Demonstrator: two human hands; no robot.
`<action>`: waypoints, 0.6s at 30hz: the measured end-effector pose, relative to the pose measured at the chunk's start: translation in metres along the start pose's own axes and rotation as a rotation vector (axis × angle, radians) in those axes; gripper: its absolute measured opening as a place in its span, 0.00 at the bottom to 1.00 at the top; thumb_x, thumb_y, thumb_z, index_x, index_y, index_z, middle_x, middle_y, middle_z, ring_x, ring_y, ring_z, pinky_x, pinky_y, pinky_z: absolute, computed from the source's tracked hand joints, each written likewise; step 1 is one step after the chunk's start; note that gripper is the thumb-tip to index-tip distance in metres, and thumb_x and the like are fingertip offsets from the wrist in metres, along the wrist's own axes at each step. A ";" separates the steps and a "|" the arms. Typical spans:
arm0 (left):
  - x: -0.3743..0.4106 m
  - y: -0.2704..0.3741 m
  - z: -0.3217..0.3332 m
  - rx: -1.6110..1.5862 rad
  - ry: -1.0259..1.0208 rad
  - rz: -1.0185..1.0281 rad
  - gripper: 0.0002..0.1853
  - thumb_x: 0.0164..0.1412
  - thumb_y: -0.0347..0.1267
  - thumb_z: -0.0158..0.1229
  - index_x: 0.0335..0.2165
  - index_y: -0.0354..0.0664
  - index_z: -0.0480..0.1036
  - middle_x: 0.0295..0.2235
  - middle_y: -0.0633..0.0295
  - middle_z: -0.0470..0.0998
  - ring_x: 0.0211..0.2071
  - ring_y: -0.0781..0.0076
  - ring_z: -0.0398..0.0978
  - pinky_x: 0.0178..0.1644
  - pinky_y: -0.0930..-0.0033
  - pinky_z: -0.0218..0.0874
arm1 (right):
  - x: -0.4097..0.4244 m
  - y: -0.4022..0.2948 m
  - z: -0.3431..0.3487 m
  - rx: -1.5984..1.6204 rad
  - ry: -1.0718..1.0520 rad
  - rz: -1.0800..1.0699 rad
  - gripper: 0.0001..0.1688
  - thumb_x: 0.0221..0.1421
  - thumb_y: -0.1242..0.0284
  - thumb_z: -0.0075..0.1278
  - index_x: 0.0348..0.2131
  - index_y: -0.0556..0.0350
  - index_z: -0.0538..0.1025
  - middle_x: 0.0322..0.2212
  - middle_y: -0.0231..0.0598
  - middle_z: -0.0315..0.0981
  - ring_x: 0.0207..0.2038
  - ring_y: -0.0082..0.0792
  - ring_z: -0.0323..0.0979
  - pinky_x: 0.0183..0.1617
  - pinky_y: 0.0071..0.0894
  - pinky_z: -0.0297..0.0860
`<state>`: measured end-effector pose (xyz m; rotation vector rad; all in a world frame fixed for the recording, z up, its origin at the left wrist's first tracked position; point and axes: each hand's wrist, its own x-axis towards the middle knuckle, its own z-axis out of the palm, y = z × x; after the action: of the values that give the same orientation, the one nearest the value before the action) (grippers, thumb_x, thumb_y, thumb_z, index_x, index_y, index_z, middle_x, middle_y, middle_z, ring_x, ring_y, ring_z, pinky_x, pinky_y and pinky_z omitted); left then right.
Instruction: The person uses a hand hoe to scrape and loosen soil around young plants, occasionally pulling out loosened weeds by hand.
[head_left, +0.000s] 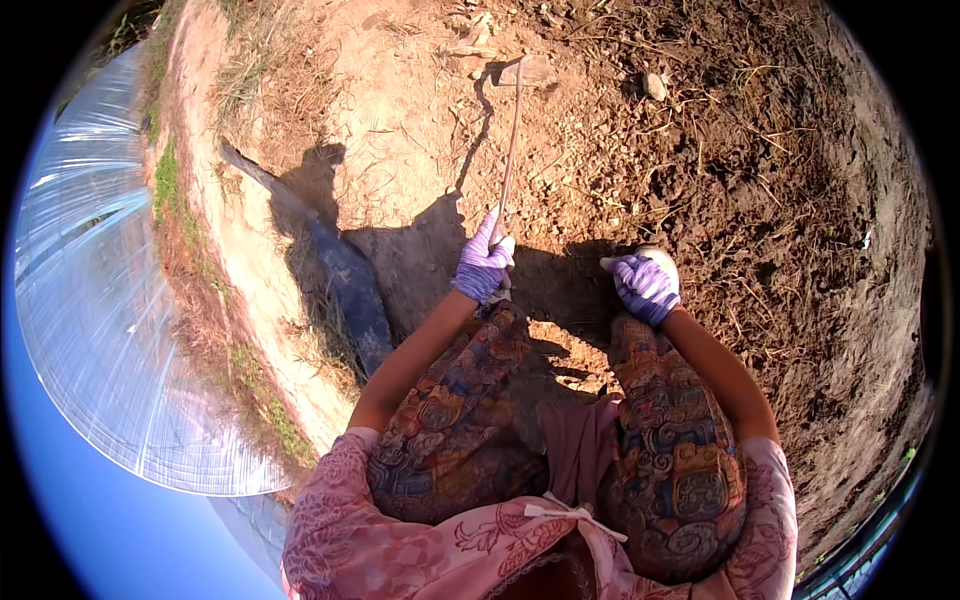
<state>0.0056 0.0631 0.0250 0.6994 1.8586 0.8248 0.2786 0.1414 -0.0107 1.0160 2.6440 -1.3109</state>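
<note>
My left hand (484, 262), in a purple-striped glove, grips the near end of the thin handle of a small hoe (513, 142). The handle reaches away from me, and its blade (532, 71) touches the dry, pale soil. My right hand (643, 285), gloved alike, is at my right knee with its fingers curled. A pale rounded thing, perhaps a shoe toe (664, 264), shows just beside it. Whether the right fingers hold anything cannot be made out. My patterned trouser legs (679, 465) are bent in a squat.
Dark, clumpy soil with straw (720, 172) spreads on the right, with a pale stone (655, 86) on it. Left of me lies a long dark strip (341, 270), possibly plastic sheet. A clear plastic-film tunnel (90, 262) stands farther left, beyond a grassy edge (166, 180).
</note>
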 end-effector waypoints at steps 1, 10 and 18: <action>-0.010 -0.011 0.004 0.036 -0.007 -0.041 0.30 0.53 0.23 0.51 0.54 0.52 0.57 0.26 0.69 0.66 0.18 0.83 0.63 0.21 0.77 0.60 | 0.001 0.002 -0.002 -0.009 0.019 -0.004 0.16 0.50 0.73 0.37 0.41 0.49 0.70 0.36 0.45 0.71 0.37 0.45 0.69 0.41 0.38 0.66; 0.015 0.020 -0.011 -0.441 0.072 -0.023 0.28 0.54 0.27 0.52 0.54 0.54 0.55 0.20 0.68 0.67 0.16 0.84 0.65 0.14 0.79 0.56 | 0.001 0.005 0.006 0.027 0.061 -0.015 0.18 0.49 0.74 0.38 0.42 0.48 0.70 0.35 0.43 0.71 0.35 0.45 0.69 0.39 0.38 0.67; -0.002 0.000 0.001 -0.126 -0.142 0.033 0.29 0.53 0.26 0.50 0.54 0.52 0.56 0.26 0.67 0.70 0.15 0.83 0.65 0.15 0.79 0.59 | 0.000 0.002 0.000 -0.023 0.059 -0.080 0.17 0.51 0.74 0.38 0.42 0.48 0.69 0.36 0.43 0.71 0.36 0.45 0.69 0.39 0.39 0.67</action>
<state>0.0078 0.0617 0.0256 0.6922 1.6571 0.8824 0.2797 0.1423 -0.0123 0.9706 2.7636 -1.2816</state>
